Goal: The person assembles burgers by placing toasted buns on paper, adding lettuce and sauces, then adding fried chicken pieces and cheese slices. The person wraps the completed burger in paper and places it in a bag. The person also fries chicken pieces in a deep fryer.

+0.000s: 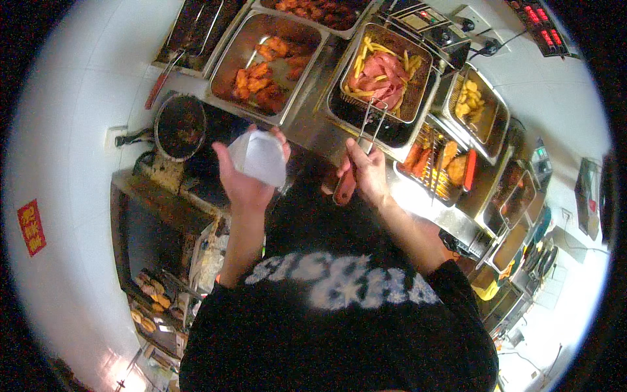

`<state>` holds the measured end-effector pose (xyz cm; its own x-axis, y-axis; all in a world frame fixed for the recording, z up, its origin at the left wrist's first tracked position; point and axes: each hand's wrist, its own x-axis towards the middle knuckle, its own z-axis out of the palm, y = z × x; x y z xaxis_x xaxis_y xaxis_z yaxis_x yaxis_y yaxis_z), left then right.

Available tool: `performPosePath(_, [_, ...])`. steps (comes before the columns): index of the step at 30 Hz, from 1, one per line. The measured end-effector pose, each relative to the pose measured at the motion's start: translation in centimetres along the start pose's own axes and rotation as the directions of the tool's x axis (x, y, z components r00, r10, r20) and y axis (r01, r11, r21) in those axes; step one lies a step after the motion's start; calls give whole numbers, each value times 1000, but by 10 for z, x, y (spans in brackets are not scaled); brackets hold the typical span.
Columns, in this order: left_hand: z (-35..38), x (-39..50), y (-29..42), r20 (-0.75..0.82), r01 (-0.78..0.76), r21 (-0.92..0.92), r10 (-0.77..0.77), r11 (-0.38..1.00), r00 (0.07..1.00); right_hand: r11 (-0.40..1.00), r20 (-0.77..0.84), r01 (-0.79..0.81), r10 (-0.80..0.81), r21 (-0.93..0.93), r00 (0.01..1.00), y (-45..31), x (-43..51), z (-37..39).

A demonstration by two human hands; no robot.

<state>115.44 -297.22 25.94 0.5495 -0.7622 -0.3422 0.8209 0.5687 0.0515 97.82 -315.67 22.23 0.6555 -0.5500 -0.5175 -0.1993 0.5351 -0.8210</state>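
A white paper or plastic container [261,157], slightly blurred, rests in my left hand [250,183], whose thumb stands apart on the left. My right hand [368,171] grips the red-brown handle [346,187] of a wire fryer basket [428,73]. In that basket lie yellow fries [361,61] around and under pink meat slices [381,73]. The basket sits over a deep fryer tank [338,110] of dark oil. Up and to the left of it, a steel tray [218,81] holds browned fried chicken pieces [257,81].
At right are a basket of yellow fried pieces [469,100], a rack with sausages and fried pieces [448,154], and red-handled tongs [469,170]. A round strainer [180,126] stands left. Another red handle [159,88] juts out at upper left. A fryer control box [426,19] stands behind.
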Motion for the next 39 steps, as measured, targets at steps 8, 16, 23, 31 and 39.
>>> performPosePath(8, [-21,-33,40,52,34,-99,-29,994,998,977,146,206,-211,52,967,-73,-39,41])
performPosePath(16, [-7,-63,89,430,122,-115,-61,986,901,989,302,76,-110,123,947,-65,43,160])
performPosePath(23, [-35,-110,126,293,6,-62,12,998,956,878,262,-126,1,463,965,11,110,250])
performPosePath(31, [-33,-105,100,267,37,23,-42,999,963,972,338,-26,106,-234,935,37,120,210])
performPosePath(39, [-20,-28,38,356,370,52,-363,928,861,520,-433,-198,-383,-831,816,29,-11,-148])
